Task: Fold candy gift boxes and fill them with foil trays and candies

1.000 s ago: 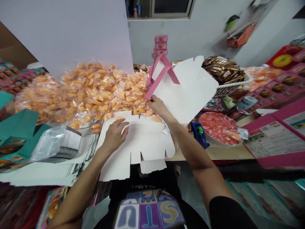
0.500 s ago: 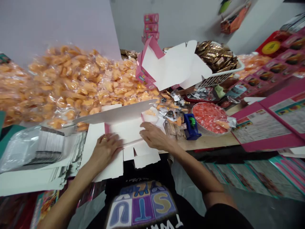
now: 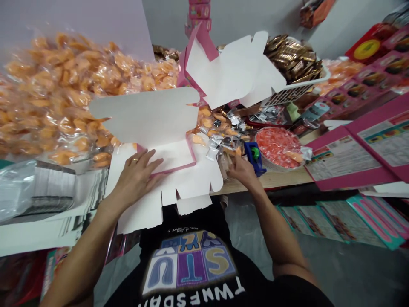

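An open box (image 3: 172, 155), white inside with pink edges, lies in front of me with its lid (image 3: 150, 115) raised at the back. My left hand (image 3: 137, 175) rests on the box's left side, fingers spread, a ring on one finger. To the right of the box, my right hand (image 3: 241, 170) reaches into a pile of small wrapped sticks (image 3: 224, 164), beside a blue tape dispenser (image 3: 254, 157). Its fingertips are partly hidden among the sticks, so any grip is unclear.
Bagged orange pieces (image 3: 70, 85) heap up at the back left. A bowl of red packets (image 3: 277, 147) stands right of the dispenser. Behind are another open box (image 3: 230, 72) and a white basket (image 3: 297, 91) of gold packets. Flat white sheets (image 3: 41, 234) are stacked at left.
My right hand has left the box and moved right to the sticks. The box's lid now stands more open. My left hand's fingers have spread, and the view has shifted slightly.
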The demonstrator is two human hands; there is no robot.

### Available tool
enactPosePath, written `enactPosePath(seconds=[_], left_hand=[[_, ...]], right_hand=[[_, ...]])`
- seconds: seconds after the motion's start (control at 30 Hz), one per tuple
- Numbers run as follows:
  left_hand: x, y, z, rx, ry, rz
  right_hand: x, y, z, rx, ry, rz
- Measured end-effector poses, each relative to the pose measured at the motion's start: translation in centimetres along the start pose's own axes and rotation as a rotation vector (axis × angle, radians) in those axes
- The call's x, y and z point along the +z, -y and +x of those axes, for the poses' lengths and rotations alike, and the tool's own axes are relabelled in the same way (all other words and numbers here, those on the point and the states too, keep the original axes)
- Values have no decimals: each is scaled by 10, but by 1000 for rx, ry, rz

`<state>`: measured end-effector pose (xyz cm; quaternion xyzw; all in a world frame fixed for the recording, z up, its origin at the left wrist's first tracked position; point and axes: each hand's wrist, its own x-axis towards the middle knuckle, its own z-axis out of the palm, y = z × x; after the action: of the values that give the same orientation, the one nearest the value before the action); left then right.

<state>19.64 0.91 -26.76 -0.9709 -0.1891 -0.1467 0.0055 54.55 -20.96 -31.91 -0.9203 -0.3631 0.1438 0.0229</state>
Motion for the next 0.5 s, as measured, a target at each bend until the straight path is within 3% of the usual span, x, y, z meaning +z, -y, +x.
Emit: enactPosePath(seconds=[0.17,0.27,0.37,0.5], left_hand=[[-6,-29,4,126,-42,-90],[2,-57,24,213,-27,-174],[20,-90,65,214,40,-249],[53,-128,142,58,62,-456]], right_hand=[[-12,-19,-1,61,-278,69],[-26,-21,0,59,-468,149],[-41,-10,4,58,-620,193],[-71,1,2,-105,-774,250]])
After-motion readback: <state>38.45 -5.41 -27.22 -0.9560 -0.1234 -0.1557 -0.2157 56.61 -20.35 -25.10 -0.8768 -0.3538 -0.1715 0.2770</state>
